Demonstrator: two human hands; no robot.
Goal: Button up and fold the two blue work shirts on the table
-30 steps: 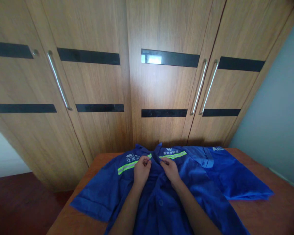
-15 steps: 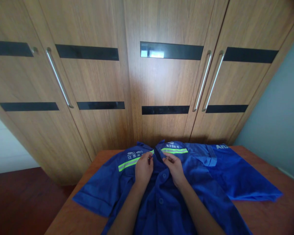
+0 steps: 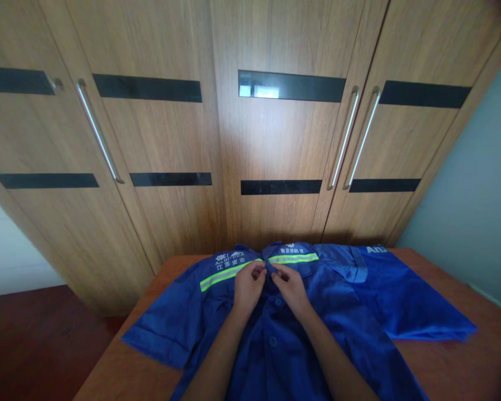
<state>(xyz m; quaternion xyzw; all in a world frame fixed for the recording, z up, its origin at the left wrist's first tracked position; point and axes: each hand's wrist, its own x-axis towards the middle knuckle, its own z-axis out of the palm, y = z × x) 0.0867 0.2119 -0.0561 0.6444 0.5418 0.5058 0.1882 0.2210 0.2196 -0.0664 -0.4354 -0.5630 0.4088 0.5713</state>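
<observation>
A blue work shirt (image 3: 325, 317) with short sleeves lies spread out, its collar toward the wardrobe. Yellow-green reflective strips (image 3: 294, 258) and white lettering run across its chest. My left hand (image 3: 249, 284) pinches one front edge of the shirt near the chest. Close beside it, my right hand (image 3: 290, 287) is closed on the facing edge, and the two edges meet between my fingertips. Lower on the front placket, buttons (image 3: 273, 341) show. Whether a button sits between my fingers is hidden.
The reddish-brown tabletop (image 3: 434, 367) carries the shirt. Directly behind stands a wooden wardrobe (image 3: 175, 223) with metal handles (image 3: 343, 139). Another blue garment (image 3: 417, 306) with white letters lies at the right, against the shirt. A pale wall (image 3: 471, 206) rises on the right.
My hands have come closer together, drawing the shirt's two front edges to each other. The dark gap between the edges has closed up.
</observation>
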